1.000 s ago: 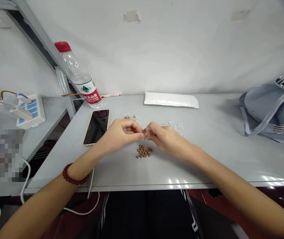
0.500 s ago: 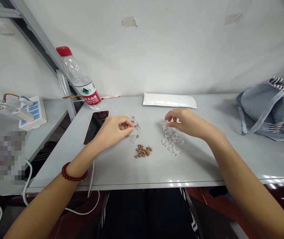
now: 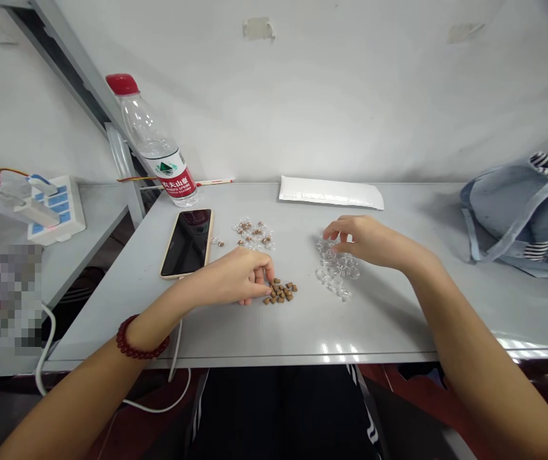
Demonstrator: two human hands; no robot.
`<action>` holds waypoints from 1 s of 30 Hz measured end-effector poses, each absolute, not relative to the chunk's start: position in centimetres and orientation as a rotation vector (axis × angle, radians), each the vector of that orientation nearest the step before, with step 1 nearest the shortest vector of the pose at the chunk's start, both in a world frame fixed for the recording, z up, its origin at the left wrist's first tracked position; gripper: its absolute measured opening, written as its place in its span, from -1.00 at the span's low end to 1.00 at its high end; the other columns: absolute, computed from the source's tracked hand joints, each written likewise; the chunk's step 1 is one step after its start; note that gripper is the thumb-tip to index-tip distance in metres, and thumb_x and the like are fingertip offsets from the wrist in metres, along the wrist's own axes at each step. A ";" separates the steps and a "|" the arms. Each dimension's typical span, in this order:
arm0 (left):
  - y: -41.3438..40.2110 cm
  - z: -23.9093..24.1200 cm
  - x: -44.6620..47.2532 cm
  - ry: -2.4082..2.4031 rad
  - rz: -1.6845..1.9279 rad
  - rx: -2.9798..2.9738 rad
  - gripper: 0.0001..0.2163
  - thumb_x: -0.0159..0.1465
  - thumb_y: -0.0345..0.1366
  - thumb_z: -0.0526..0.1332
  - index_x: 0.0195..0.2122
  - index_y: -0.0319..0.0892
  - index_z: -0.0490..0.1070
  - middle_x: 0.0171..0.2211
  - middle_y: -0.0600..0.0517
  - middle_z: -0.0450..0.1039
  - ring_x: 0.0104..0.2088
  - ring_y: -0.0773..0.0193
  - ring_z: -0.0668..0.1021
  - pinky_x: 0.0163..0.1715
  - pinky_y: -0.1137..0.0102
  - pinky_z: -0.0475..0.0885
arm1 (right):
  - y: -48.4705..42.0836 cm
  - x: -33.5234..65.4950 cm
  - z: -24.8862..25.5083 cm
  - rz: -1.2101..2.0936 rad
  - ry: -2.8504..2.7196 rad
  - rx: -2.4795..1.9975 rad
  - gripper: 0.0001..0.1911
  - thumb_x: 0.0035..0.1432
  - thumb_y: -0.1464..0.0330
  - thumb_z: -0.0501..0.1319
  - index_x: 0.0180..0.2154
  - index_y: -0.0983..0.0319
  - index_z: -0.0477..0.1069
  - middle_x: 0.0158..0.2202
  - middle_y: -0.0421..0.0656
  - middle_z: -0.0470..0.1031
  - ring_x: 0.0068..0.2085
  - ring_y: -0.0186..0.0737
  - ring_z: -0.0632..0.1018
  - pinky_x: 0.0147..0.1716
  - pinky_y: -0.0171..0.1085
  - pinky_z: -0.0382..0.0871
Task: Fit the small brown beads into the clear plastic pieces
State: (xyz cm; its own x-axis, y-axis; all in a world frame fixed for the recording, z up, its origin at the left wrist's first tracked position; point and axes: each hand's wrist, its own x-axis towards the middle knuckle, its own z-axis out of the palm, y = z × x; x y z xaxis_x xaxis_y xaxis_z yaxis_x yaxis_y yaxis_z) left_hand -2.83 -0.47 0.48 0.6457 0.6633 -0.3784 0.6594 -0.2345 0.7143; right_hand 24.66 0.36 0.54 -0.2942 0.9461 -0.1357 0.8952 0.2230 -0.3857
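Left hand [image 3: 235, 278], grip narrow, contents unclear, at small brown pellets [image 3: 279, 292]; right hand [image 3: 369, 239], grip open, over clear plastic pieces [image 3: 336, 268].

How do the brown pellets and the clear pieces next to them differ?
The brown pellets are opaque; the clear pieces are see-through. The pellets form a smaller, tighter heap, the clear pieces a larger, looser one. The left hand reaches the pellets, the right hand the clear pieces. Both lie loose on the grey table top.
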 end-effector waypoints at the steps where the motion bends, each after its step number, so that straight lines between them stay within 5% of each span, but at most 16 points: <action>1: -0.5 0.4 -2.8 1.039 0.009 1.947 -0.90 0.12 -0.31 0.18 -0.35 -0.19 0.34 -0.58 0.15 0.39 -0.64 0.36 0.49 -0.66 0.52 0.34 | 0.3 24.5 0.5 0.596 -2.354 -1.769 -0.81 0.13 0.35 0.15 -0.21 0.17 0.47 -0.23 -0.12 0.48 -0.23 -0.16 0.51 -0.29 -0.18 0.34; 8: -0.7 0.5 -2.7 1.065 0.019 1.945 -0.72 0.14 -0.29 0.16 -0.10 -0.19 0.32 -0.49 0.13 0.41 -0.67 0.37 0.45 -0.70 0.52 0.33 | 0.3 23.5 -0.1 0.510 -2.289 -1.664 -0.80 0.18 0.37 0.10 -0.21 0.20 0.47 -0.18 -0.09 0.46 -0.26 -0.19 0.50 -0.32 -0.21 0.34; 17: -0.7 0.1 -2.7 1.037 0.007 2.054 -0.87 0.20 -0.25 0.13 -0.30 -0.19 0.36 -0.53 0.13 0.41 -0.68 0.40 0.44 -0.67 0.52 0.31 | 0.7 22.9 -0.8 0.492 -2.371 -1.533 -0.75 0.13 0.49 0.07 -0.29 0.25 0.53 -0.27 -0.09 0.48 -0.34 -0.22 0.47 -0.36 -0.23 0.32; 30: -0.3 -0.4 -2.9 1.014 -0.032 2.074 -0.79 0.17 -0.13 0.23 -0.41 -0.18 0.37 -0.63 0.12 0.39 -0.67 0.35 0.44 -0.67 0.50 0.28 | -0.2 20.9 -1.0 0.433 -2.356 -1.379 -0.77 0.21 0.51 0.01 -0.19 0.29 0.41 -0.18 0.00 0.38 -0.20 -0.14 0.44 -0.24 -0.19 0.34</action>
State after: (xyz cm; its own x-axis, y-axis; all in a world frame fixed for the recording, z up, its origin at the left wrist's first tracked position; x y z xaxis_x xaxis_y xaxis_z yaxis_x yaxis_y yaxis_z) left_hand -2.87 -0.30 -0.37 0.6768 0.6501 -0.3454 0.6704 -0.3504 0.6541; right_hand 20.94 -0.24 -0.97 -0.4493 0.8784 0.1632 0.7630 0.4723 -0.4412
